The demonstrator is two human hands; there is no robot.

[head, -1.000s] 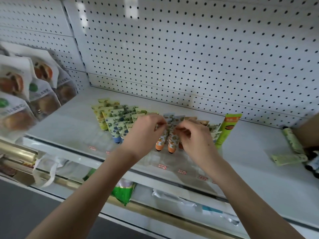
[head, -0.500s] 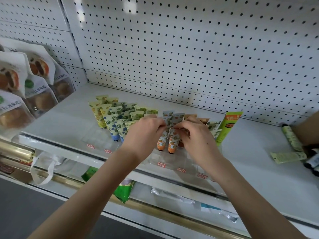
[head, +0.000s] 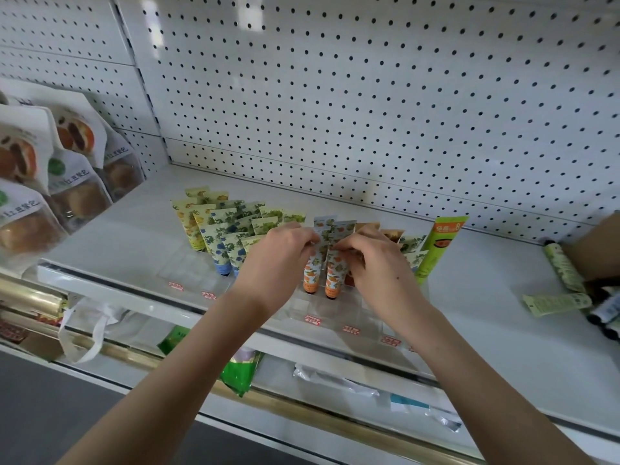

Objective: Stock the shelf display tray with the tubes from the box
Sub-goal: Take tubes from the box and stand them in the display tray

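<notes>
While two orange-print tubes (head: 312, 278) stand cap-down in the clear tray (head: 322, 312) at the shelf (head: 134, 236) front, left hand (head: 281, 253) and right hand (head: 375, 263) fingers each pinch one tube's upper end.

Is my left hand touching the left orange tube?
Touching. The head view shows the left hand pinching the left orange tube at its top; the right hand pinches the right orange tube.

Just right of the right hand (head: 375, 266), the tall green tube (head: 432, 256) bore a large "8"; pastry bags (head: 77, 196) far left carried blurred characters.
</notes>
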